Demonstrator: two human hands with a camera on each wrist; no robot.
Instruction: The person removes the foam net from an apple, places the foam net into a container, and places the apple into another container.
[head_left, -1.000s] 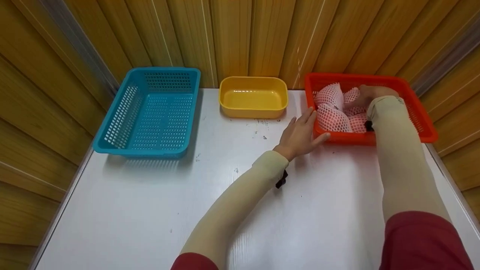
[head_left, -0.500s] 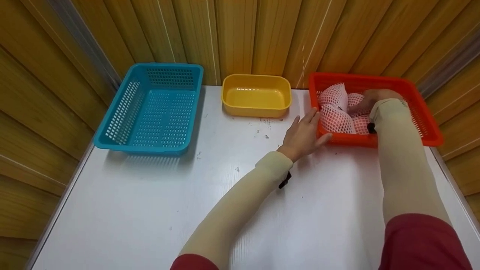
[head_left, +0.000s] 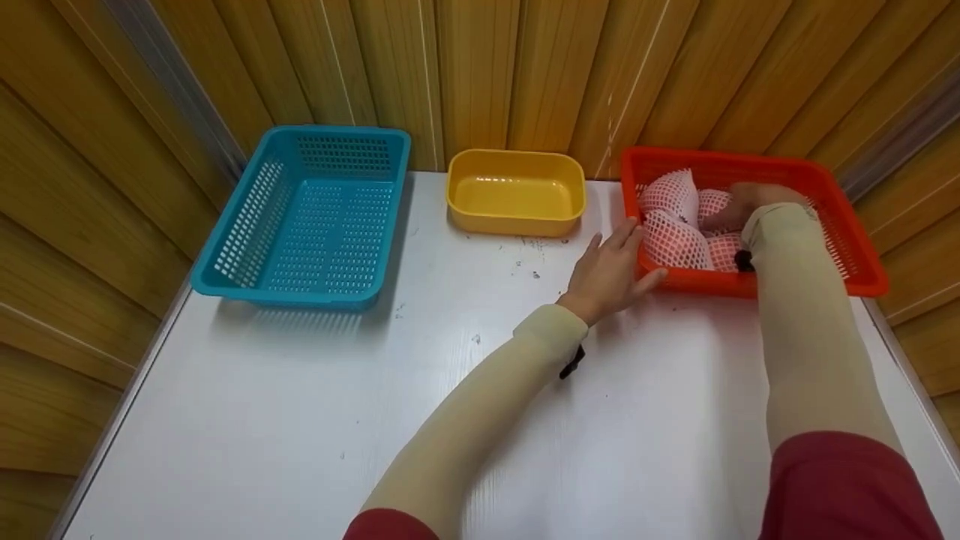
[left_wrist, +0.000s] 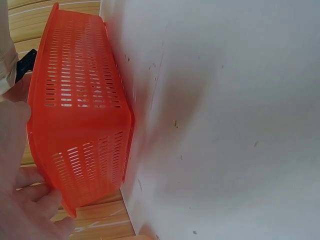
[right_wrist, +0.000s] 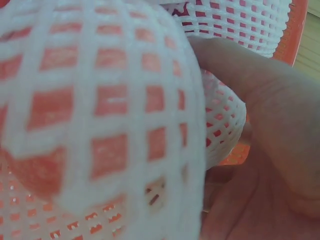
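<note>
My right hand [head_left: 761,199] reaches down into the red basket [head_left: 694,280], thumb and fingers curled round a fruit in a white foam net [right_wrist: 226,122]. Its fingertips are partly hidden in both views. Several more net-wrapped, reddish round fruits [head_left: 675,241] crowd the basket's left half; one netted fruit [right_wrist: 110,110] looms large in the right wrist view. At the basket's left front corner, my left hand [head_left: 606,274] rests with straight fingers against the side rim and its thumb by the front rim. In the left wrist view, these fingers [left_wrist: 37,195] touch the rim.
A blue perforated basket [head_left: 322,300] stands at the left of the white table [head_left: 300,420], nothing in it. Between the two baskets sits a small yellow tub [head_left: 517,223], bare inside. Wood-panelled walls [head_left: 480,75] enclose the back and both sides.
My right hand has settled slightly lower into the basket round the netted fruit. The left hand keeps its place at the corner; the head view has shifted a little.
</note>
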